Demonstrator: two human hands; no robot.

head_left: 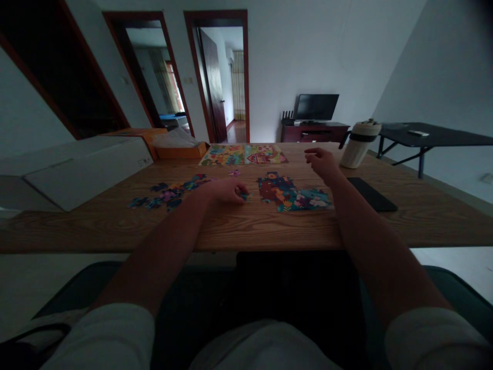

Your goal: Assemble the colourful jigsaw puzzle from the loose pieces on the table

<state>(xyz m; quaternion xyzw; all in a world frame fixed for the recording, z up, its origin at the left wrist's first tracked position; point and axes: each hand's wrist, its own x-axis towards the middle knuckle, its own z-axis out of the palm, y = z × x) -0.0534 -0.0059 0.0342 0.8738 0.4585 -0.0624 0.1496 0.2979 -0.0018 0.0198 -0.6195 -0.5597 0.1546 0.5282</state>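
Note:
My left hand rests low over the wooden table, its thumb and fingers closed around a small teal jigsaw puzzle piece. Just right of it lies a partly joined jigsaw puzzle in dark blue, red and teal. My right hand hovers past the puzzle's far right side, fingers loosely apart and nothing visible in them. Loose puzzle pieces lie in a heap left of my left hand, partly hidden by that forearm. A pink piece sits alone beyond my left hand.
A colourful printed sheet lies at the table's far side. To the left stand a white box and an orange box with plastic in it. A lidded cream tumbler and a black flat slab are on the right.

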